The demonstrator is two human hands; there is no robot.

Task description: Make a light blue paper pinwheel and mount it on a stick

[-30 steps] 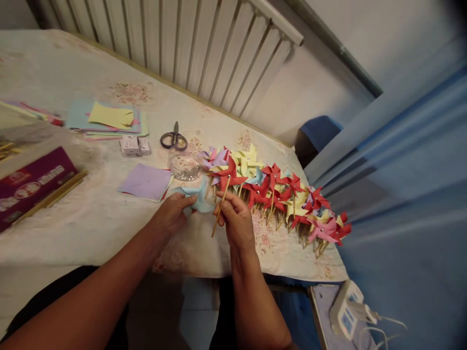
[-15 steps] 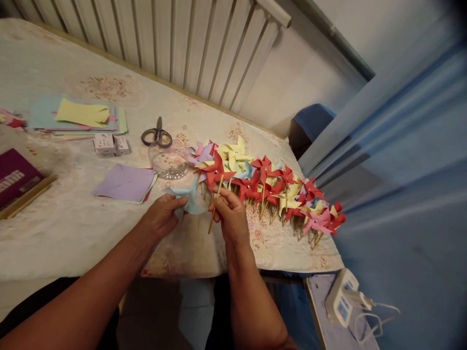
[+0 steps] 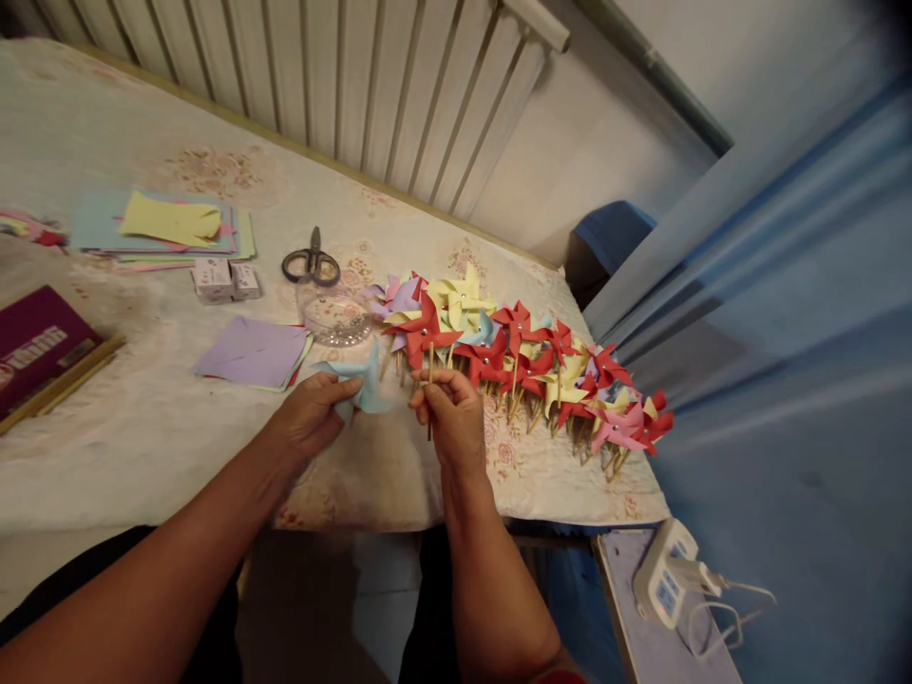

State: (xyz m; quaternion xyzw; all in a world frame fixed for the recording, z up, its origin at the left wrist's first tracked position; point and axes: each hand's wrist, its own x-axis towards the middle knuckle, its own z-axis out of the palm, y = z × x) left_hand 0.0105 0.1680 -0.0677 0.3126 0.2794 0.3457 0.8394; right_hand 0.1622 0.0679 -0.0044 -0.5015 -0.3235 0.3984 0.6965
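My left hand (image 3: 318,410) pinches a light blue paper pinwheel (image 3: 367,380) by its middle, its blades curled over. A short wooden stick (image 3: 430,399) is held nearly upright between the thumb and fingers of my right hand (image 3: 450,413), just right of the pinwheel and apart from it. Past my right hand stands a crowd of finished pinwheels (image 3: 520,328) in red, yellow, pink and purple on sticks. A clear dish (image 3: 338,318) of small shiny pins lies behind the blue pinwheel. Whether a pin is in the blue pinwheel, I cannot tell.
Purple paper squares (image 3: 249,351) lie left of the dish. Beyond them are small white boxes (image 3: 226,281), scissors (image 3: 312,263) and a stack of coloured paper (image 3: 100,223). At far left is a purple box (image 3: 43,347) beside wooden sticks (image 3: 75,380). A power strip (image 3: 666,575) sits at lower right.
The stick in my right hand has turned from a slant to nearly upright. The blue pinwheel stays in my left hand, hardly moved. The view has shifted slightly.
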